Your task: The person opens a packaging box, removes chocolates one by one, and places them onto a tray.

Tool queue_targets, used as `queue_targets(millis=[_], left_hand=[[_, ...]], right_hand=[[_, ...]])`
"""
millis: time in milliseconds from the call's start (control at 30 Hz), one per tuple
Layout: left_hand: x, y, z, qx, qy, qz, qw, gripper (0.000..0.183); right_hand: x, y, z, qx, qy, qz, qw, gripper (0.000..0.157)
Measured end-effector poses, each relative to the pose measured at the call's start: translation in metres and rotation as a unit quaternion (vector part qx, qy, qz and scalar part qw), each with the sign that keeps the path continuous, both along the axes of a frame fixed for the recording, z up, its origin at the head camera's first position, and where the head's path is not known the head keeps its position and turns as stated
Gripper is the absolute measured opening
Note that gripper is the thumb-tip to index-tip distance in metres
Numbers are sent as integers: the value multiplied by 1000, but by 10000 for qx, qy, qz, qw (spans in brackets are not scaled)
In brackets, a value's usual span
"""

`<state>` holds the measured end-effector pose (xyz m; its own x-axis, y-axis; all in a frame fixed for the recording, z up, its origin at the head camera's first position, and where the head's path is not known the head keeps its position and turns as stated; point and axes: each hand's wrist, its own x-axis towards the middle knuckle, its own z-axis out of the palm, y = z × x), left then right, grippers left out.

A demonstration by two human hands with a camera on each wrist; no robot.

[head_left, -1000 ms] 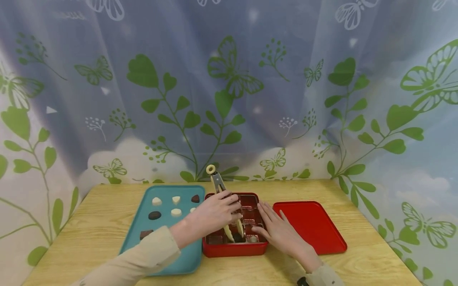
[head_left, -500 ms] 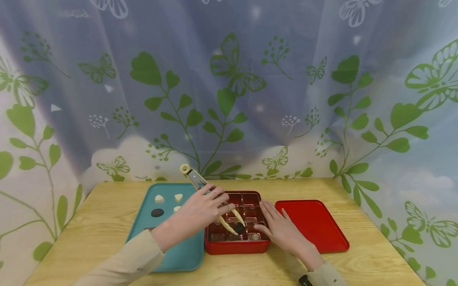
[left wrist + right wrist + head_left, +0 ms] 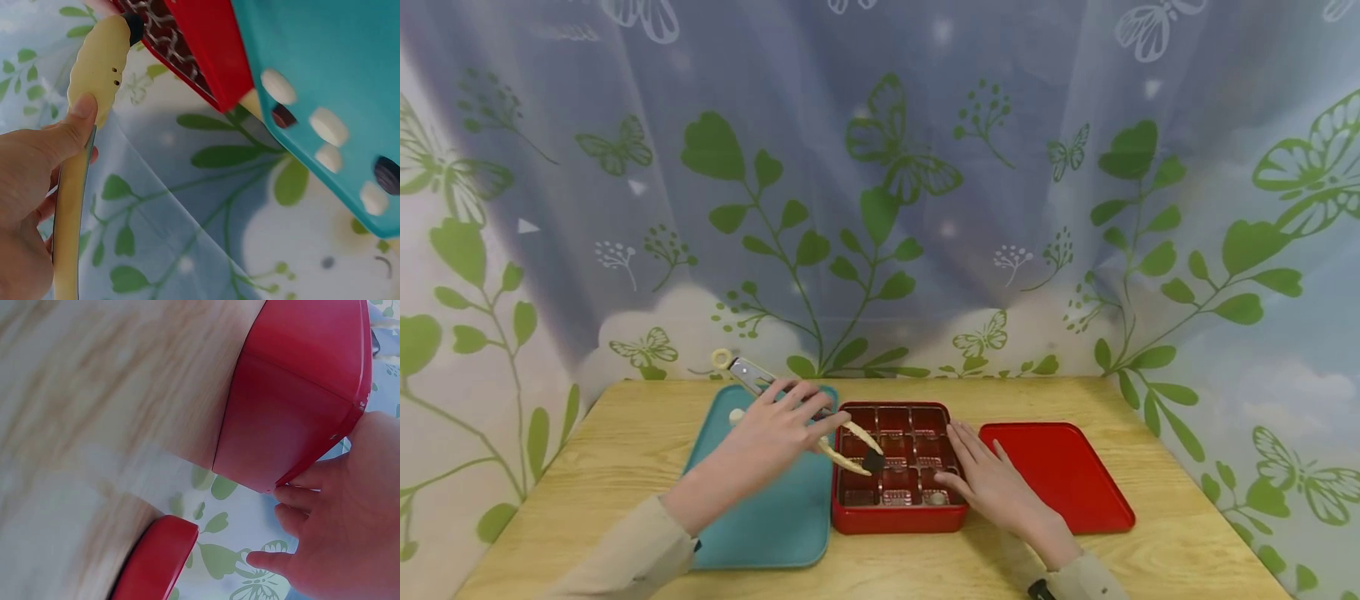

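Observation:
In my left hand (image 3: 775, 433) I grip cream-coloured tongs (image 3: 852, 435) with a metal body and a ring at the end. Their tips pinch a dark chocolate (image 3: 873, 461) above the left part of a red box (image 3: 898, 522). The box holds a clear divider insert with several compartments; a pale chocolate (image 3: 936, 498) sits in the near right one. My right hand (image 3: 996, 487) rests on the box's right rim, fingers extended. Seen from the left wrist, the thumb presses on the tongs (image 3: 100, 69), and the dark chocolate (image 3: 135, 28) shows at their tips.
Left of the box lies a teal tray (image 3: 775, 533), partly hidden by my left arm. White chocolates (image 3: 329, 126), a dark triangular one (image 3: 283, 116) and a dark round one (image 3: 387, 175) lie on it. A red lid (image 3: 1052, 475) lies right of the box. A patterned curtain (image 3: 1000, 208) hangs behind.
My left hand has lifted the tongs and the dark chocolate from the near middle compartment and moved them left. The right hand stays on the box rim.

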<state>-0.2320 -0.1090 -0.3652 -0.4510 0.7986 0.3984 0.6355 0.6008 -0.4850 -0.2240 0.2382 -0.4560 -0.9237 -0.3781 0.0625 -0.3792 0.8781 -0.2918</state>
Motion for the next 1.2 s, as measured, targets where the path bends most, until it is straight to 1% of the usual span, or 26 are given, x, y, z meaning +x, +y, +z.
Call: queue_targets(millis=[300,433,567,733,867,1033,1200], left_hand=[[-2,-52,-11,712,276,190,9969,59],[2,-75,-19,848,142,430,9954,60],[8,-91,-28,926,8,626,9937,59],[11,-105,-39,994,-49,726,9924,60],[12,-113,-47,904,-255,931,9912,60],[13,-117,-50,638,-551,1249,9886,56],[11,-116,-51,467,-745,1390,9864,55]], right_hand=[[0,1,0,4,47,-9,10000,84],[-1,1,-1,9,43,1,10000,85],[-1,1,-1,-24,52,3,10000,85],[-1,1,-2,-24,91,4,10000,85],[-1,1,-3,-25,91,4,10000,85],[-1,1,-2,-25,86,-11,10000,85],[-2,1,-3,-21,60,-4,10000,85]])
